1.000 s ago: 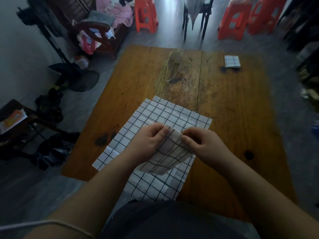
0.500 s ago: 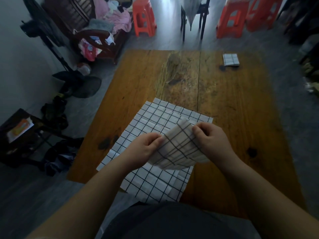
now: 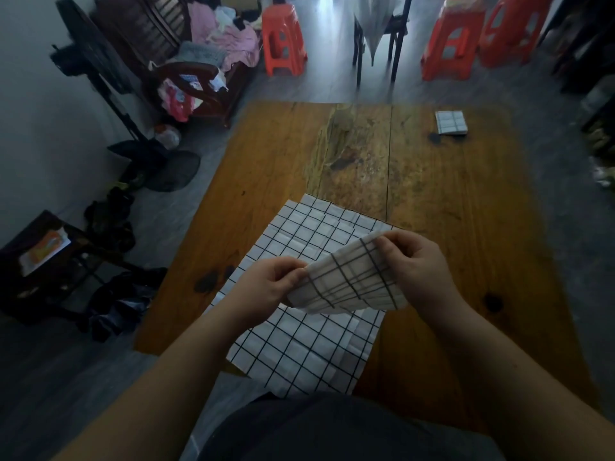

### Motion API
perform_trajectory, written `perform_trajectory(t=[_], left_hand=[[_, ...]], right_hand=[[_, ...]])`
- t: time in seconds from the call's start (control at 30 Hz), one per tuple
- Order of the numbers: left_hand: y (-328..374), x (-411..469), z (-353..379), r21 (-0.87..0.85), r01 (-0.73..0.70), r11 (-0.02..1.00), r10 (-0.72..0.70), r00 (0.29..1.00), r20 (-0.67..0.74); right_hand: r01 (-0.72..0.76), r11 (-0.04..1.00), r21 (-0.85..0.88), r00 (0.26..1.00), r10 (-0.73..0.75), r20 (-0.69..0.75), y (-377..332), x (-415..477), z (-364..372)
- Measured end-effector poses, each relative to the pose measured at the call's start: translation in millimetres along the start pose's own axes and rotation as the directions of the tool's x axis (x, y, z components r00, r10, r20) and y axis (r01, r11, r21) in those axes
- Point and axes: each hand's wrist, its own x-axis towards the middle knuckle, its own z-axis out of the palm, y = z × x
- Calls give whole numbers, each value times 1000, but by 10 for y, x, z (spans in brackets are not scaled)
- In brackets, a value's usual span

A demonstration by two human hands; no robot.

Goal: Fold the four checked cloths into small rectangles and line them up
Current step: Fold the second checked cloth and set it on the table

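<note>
Pinching checked cloth [image 3: 349,281], left hand [image 3: 266,284], right hand [image 3: 416,264].

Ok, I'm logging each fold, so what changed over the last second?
The left hand and right hand, still pinching the lifted checked cloth, drew apart, the right moving rightward, stretching it out between them. The flat checked cloths and the folded cloth far right on the table stayed put.
</note>
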Motion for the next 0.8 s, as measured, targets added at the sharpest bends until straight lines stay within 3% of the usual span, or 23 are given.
perform_trajectory(t=[0.23,0.57,0.67,0.8], left_hand=[[-90,23,-70,33,27,999,-25,998,-64],[71,73,-128,40,8,999,-9,1000,19],[350,181,-9,105,-94,990,92,996,19],[603,333,175,203,-207,957,233,965,-117]], right_hand=[[-34,999,9,999,33,25,-19,20,10],[22,999,-28,998,-20,60,-109,-30,49],[57,993,-105,995,-47,91,-111,-65,100],[63,990,-126,993,-51,103,-114,-75,147]])
